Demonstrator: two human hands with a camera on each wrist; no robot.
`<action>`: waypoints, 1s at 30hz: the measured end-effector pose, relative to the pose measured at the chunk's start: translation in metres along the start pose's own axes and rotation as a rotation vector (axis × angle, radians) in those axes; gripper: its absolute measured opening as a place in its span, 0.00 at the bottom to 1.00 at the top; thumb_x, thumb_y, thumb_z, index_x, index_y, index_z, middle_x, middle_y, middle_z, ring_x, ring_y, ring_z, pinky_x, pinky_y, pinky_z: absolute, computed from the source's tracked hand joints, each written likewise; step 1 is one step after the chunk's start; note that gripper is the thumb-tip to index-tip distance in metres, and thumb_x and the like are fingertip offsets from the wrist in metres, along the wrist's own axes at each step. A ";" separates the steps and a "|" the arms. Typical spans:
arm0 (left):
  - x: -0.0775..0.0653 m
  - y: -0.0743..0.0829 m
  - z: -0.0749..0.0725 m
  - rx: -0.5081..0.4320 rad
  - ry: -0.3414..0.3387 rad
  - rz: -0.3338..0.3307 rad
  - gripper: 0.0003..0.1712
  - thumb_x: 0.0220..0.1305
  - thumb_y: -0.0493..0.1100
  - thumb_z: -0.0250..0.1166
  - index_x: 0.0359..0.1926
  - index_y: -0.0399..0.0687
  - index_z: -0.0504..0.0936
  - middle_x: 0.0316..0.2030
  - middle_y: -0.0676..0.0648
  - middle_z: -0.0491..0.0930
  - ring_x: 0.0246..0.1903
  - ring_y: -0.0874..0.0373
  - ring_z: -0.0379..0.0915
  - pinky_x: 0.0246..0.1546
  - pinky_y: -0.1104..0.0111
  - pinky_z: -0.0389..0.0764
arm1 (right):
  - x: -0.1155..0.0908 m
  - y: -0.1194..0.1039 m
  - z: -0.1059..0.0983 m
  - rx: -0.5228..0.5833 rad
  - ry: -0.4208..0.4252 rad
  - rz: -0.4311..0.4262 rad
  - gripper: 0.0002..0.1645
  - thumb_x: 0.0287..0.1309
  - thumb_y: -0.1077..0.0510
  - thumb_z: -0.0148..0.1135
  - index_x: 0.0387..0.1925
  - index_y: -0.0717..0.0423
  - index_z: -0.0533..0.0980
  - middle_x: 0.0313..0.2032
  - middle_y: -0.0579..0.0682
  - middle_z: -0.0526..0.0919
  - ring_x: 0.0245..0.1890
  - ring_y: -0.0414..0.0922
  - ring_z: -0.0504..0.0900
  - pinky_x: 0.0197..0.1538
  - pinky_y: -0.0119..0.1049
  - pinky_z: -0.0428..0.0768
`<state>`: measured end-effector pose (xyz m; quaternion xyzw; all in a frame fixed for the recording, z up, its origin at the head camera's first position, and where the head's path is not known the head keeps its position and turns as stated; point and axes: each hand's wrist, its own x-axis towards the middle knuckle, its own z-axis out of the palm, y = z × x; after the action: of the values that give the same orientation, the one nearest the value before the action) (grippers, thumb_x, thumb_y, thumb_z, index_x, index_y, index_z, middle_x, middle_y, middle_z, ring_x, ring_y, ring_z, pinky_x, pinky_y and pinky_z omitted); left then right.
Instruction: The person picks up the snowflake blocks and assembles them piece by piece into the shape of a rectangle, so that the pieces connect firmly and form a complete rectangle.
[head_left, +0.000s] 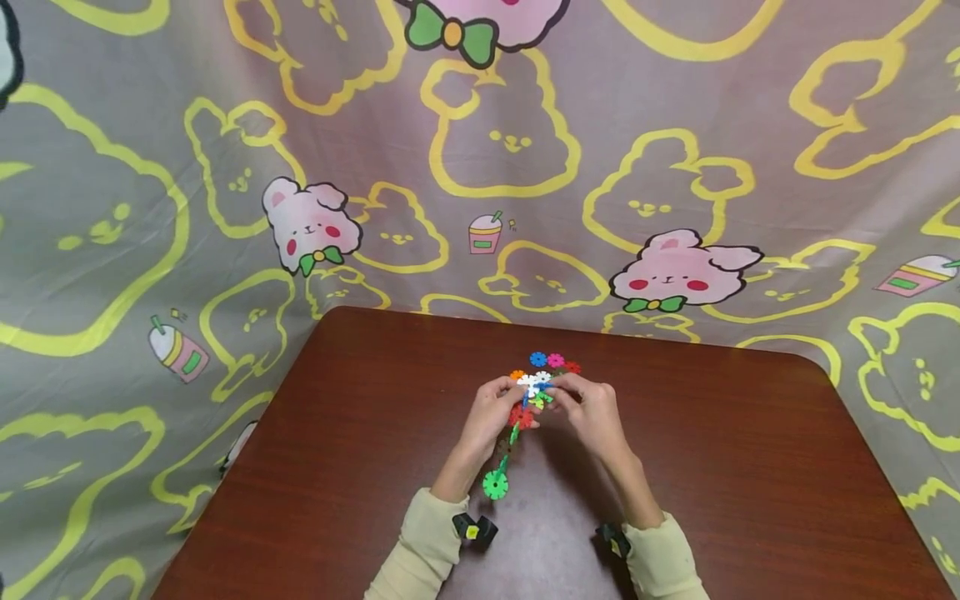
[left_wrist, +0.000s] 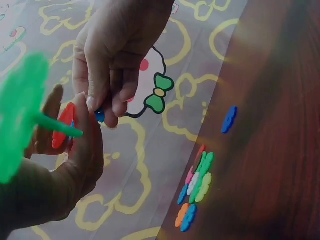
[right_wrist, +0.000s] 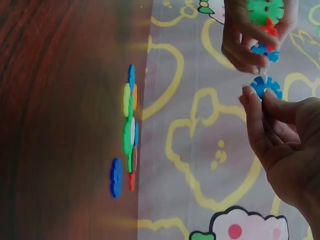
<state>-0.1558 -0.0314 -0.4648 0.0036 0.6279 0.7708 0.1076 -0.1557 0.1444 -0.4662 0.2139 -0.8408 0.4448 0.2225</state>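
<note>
My left hand (head_left: 486, 417) holds a chain of slotted plastic snowflake discs. A green disc (head_left: 495, 485) hangs at its near end, and a red disc (head_left: 521, 417) shows by the fingers. Farther along come a blue disc (right_wrist: 270, 53) and a white disc (head_left: 528, 383). Between thumb and fingers, my right hand (head_left: 597, 417) pinches another blue disc (right_wrist: 265, 88), its edge right at the white one. Both hands are raised above the table with fingertips close together. The left fingers partly cover the middle of the chain.
Loose discs lie on the brown table (head_left: 750, 433) beyond the hands, among them a pink disc (head_left: 556, 360), an orange disc (left_wrist: 182, 215) and a yellow disc (left_wrist: 203, 187). One blue disc (left_wrist: 229, 119) lies apart from the group. A patterned cloth (head_left: 510, 275) hangs behind the table.
</note>
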 end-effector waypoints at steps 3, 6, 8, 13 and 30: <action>0.002 -0.001 0.001 -0.040 0.018 -0.005 0.08 0.77 0.36 0.56 0.40 0.33 0.76 0.29 0.40 0.83 0.22 0.59 0.82 0.28 0.65 0.87 | 0.001 0.007 -0.007 -0.066 -0.094 0.100 0.10 0.57 0.70 0.74 0.42 0.65 0.85 0.31 0.57 0.89 0.28 0.46 0.87 0.30 0.34 0.83; 0.004 -0.002 0.003 -0.068 0.071 0.025 0.08 0.77 0.37 0.55 0.38 0.37 0.73 0.26 0.45 0.82 0.19 0.62 0.77 0.22 0.70 0.83 | 0.001 0.019 -0.016 -0.161 -0.235 0.235 0.18 0.59 0.68 0.74 0.50 0.69 0.82 0.40 0.61 0.88 0.38 0.53 0.88 0.38 0.47 0.86; 0.004 -0.003 0.005 -0.079 0.104 0.046 0.07 0.77 0.36 0.54 0.39 0.37 0.72 0.25 0.48 0.81 0.18 0.64 0.73 0.19 0.72 0.79 | -0.001 0.030 -0.021 -0.206 -0.325 0.311 0.21 0.59 0.68 0.73 0.53 0.72 0.79 0.43 0.65 0.87 0.41 0.57 0.87 0.42 0.51 0.86; 0.004 -0.004 0.006 -0.091 0.135 0.049 0.06 0.78 0.38 0.53 0.46 0.37 0.72 0.25 0.51 0.78 0.16 0.65 0.66 0.18 0.74 0.73 | -0.010 0.053 -0.024 -0.255 -0.483 0.398 0.20 0.57 0.69 0.74 0.50 0.72 0.79 0.44 0.64 0.82 0.45 0.58 0.81 0.49 0.54 0.83; 0.003 -0.005 0.009 -0.045 0.081 0.021 0.15 0.78 0.49 0.58 0.44 0.39 0.78 0.30 0.46 0.82 0.17 0.66 0.64 0.18 0.77 0.68 | -0.007 0.058 -0.025 0.398 -0.306 0.600 0.09 0.69 0.69 0.62 0.45 0.74 0.73 0.30 0.57 0.84 0.26 0.50 0.86 0.33 0.39 0.87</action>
<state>-0.1563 -0.0214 -0.4678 -0.0234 0.6141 0.7854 0.0743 -0.1777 0.1963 -0.4947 0.0614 -0.7866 0.6076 -0.0915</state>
